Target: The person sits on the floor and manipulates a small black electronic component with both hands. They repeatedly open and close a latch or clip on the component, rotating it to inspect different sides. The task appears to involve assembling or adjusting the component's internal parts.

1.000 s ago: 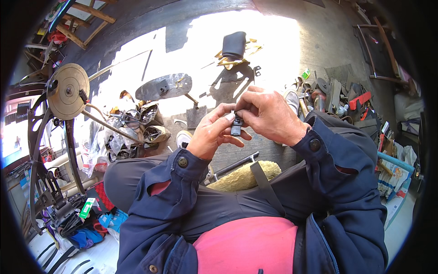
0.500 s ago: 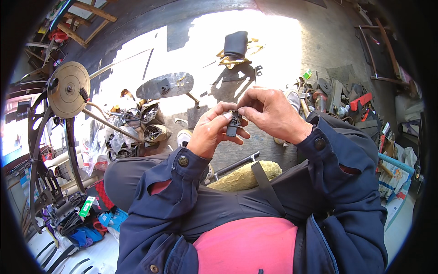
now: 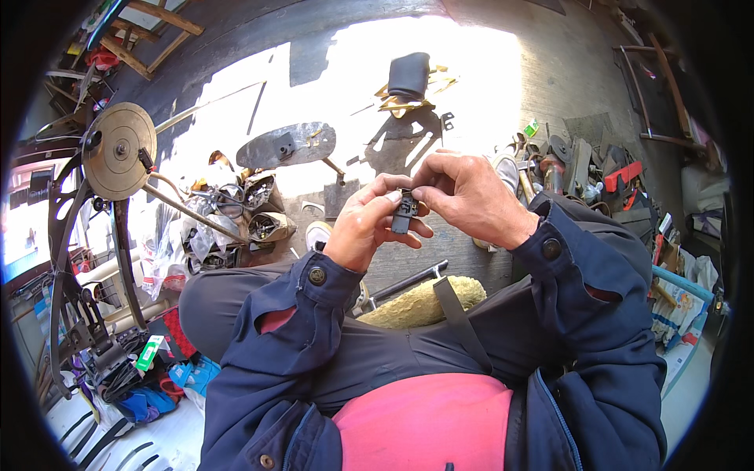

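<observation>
The part point(image 3: 403, 215) is black-grey, the shirt point(image 3: 424, 420) pink.

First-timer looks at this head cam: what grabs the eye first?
Probably the blazing sunlit patch of floor at top centre, and the bright pink shirt at the bottom centre. Between them, near mid-picture, the left hand holds a small black part, with the right hand's fingertips at its upper end. The large round tan disc at the left also stands out.

Left hand point(image 3: 355, 229), right hand point(image 3: 481, 202) close together — fingers point(image 3: 441, 163) bent
</observation>
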A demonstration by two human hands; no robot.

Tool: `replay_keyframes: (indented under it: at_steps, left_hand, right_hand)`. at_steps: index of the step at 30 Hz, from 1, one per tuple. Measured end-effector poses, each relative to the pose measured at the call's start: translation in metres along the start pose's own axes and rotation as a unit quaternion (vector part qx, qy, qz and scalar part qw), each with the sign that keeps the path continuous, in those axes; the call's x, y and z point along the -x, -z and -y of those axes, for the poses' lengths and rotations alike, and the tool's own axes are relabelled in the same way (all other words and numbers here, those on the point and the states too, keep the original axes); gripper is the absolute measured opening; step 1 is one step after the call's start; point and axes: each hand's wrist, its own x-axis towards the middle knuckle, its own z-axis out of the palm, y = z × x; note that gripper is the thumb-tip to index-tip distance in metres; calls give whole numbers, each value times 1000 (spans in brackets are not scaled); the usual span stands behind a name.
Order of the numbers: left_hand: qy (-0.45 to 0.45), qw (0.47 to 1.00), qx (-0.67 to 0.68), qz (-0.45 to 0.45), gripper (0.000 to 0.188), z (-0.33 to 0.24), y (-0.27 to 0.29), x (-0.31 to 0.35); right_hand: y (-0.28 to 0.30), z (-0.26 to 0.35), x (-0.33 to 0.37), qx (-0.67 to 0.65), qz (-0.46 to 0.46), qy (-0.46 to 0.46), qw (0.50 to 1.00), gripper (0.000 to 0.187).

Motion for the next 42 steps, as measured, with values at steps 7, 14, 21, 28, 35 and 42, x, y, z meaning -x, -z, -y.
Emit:
replay_keyframes:
  at_steps: [7,14,21,28,35,42]
  left_hand:
    - [10,999,-30,5,38,0,3,0]
    - [11,999,-38,4,39,0,3,-1]
    - [7,999,-32,-5,36,-3,2,-1]
    - [14,999,-33,-8,35,-3,1,0]
    - [13,999,-36,-23,32,-3,-4,0]
    - [11,999,-27,-17,33,-5,-7,1]
  right_hand:
    - [-3,-8,-1,-57,10,-24,998,15]
    - [-2,-14,-3,-111,32,-62,991,19]
    - [7,-7,-5,-113,38,-106,987,28]
    - [4,-7,-4,-76,23,-97,992,30]
    - [2,-7,-4,-62,21,-93,993,29]
    - [-2,-8,-4,-36,4,-56,998,26]
